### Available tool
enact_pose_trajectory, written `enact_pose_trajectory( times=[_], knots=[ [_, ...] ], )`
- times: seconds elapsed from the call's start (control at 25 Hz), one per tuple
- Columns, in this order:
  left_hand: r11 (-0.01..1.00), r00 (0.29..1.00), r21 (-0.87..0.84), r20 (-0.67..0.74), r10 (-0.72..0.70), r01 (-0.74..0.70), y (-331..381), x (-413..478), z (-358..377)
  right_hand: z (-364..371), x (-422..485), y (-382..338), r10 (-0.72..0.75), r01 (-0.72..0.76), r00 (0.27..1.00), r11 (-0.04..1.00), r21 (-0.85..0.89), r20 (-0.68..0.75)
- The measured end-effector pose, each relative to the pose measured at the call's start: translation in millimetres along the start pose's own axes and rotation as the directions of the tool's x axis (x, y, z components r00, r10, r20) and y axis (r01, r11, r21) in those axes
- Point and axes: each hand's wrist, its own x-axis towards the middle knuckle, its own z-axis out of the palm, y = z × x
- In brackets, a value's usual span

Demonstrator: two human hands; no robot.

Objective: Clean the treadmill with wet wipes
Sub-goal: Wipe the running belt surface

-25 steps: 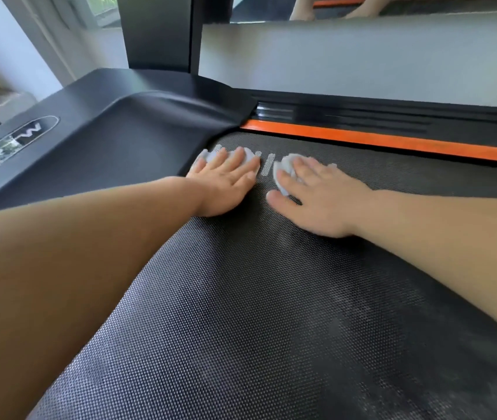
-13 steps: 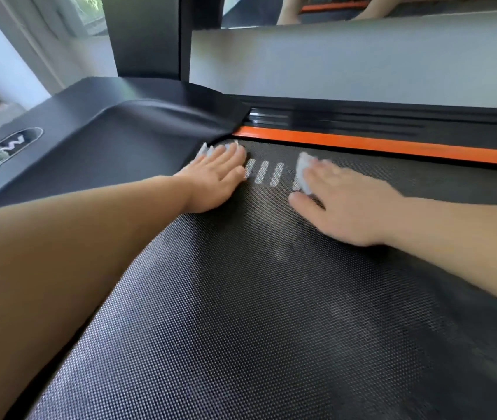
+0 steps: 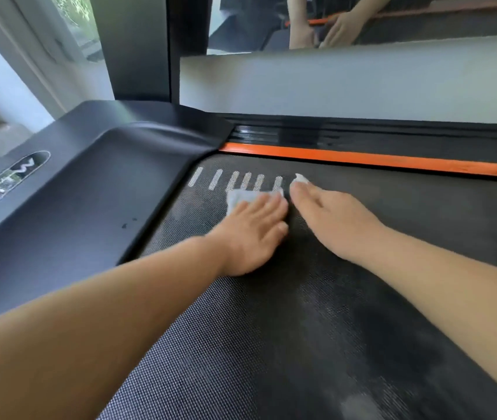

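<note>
head view: the treadmill belt (image 3: 271, 344) lies with its long axis left to right across the frame, parallel to the orange strip (image 3: 362, 160) on the far side rail. its front end points left, where it meets the motor cover (image 3: 89, 192). both hands rest near that front end, side by side, fingertips toward the far rail. the left hand (image 3: 253, 234) is flat with fingers straight and together, pressing the left wipe (image 3: 241, 199) onto the belt. that wipe shows as a pale, creased, roughly rectangular sheet past the fingertips, just below a row of white dashes (image 3: 235, 180). the right hand (image 3: 335, 222) is likewise flat, fingers straight, over the right wipe (image 3: 301, 178), of which only a small white corner shows. the belt is dark, finely woven and matt. the motor cover is smooth black plastic with rounded contours. a mirror (image 3: 362, 19) above reflects the hands.
</note>
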Motion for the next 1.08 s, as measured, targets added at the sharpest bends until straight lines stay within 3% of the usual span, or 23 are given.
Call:
enact_pose_trajectory(
  times=[0.04, 0.08, 0.16, 0.24, 0.32, 0.4, 0.52, 0.72, 0.8, 0.84, 0.88, 0.96, 1.0, 1.08],
  knots=[
    [0.998, 0.998, -0.043, 0.014, 0.054, -0.053, 16, -11, 6, -2, -10, -3, 0.088, -0.065, 0.993, 0.966, 0.25, -0.081],
    [0.993, 0.995, -0.074, 0.023, 0.097, -0.095, 30, -23, 11, -6, -20, -5, 0.225, -0.135, 0.966, 0.857, 0.497, -0.125],
    [0.987, 0.99, -0.086, 0.03, 0.139, -0.136, 58, -45, 20, -20, -39, -5, 0.423, -0.211, 0.906, 0.516, 0.83, -0.033],
    [0.986, 0.991, -0.107, 0.029, 0.13, -0.126, 83, -63, 27, -32, -53, 3, 0.424, -0.214, 0.9, 0.232, 0.949, 0.099],
    [0.981, 0.997, -0.182, -0.028, 0.067, -0.071, 102, -72, 31, -42, -63, 15, 0.382, -0.224, 0.913, 0.17, 0.96, 0.145],
    [0.951, 0.99, -0.309, -0.137, -0.023, -0.02, 116, -74, 30, -52, -69, 22, 0.351, -0.221, 0.928, 0.24, 0.945, 0.127],
    [0.896, 0.961, -0.429, -0.178, -0.21, 0.117, 129, -72, 28, -60, -71, 20, 0.403, -0.188, 0.915, 0.356, 0.915, 0.031],
    [0.937, 0.938, -0.3, -0.233, -0.256, 0.181, 127, -65, 30, -52, -67, 27, 0.533, -0.254, 0.844, 0.29, 0.923, 0.064],
    [0.959, 0.939, -0.23, -0.264, -0.222, 0.163, 124, -64, 30, -59, -65, 30, 0.563, -0.149, 0.822, 0.356, 0.923, -0.084],
    [0.971, 0.942, -0.189, -0.27, -0.198, 0.149, 123, -63, 31, -65, -65, 31, 0.535, -0.045, 0.813, 0.452, 0.891, -0.23],
    [0.977, 0.946, -0.157, -0.268, -0.184, 0.145, 122, -62, 32, -72, -65, 32, 0.445, 0.051, 0.797, 0.623, 0.78, -0.408],
    [0.981, 0.948, -0.124, -0.264, -0.179, 0.151, 122, -60, 34, -78, -71, 31, 0.083, 0.14, 0.774, 0.945, 0.297, -0.628],
    [0.984, 0.95, -0.107, -0.266, -0.165, 0.141, 122, -58, 36, -74, -73, 31, -0.074, 0.115, 0.799, 0.993, 0.031, -0.596],
    [0.991, 0.959, -0.077, -0.252, -0.129, 0.113, 124, -54, 40, -53, -77, 43, -0.16, 0.051, 0.925, 0.951, -0.304, -0.344]
  ],
)
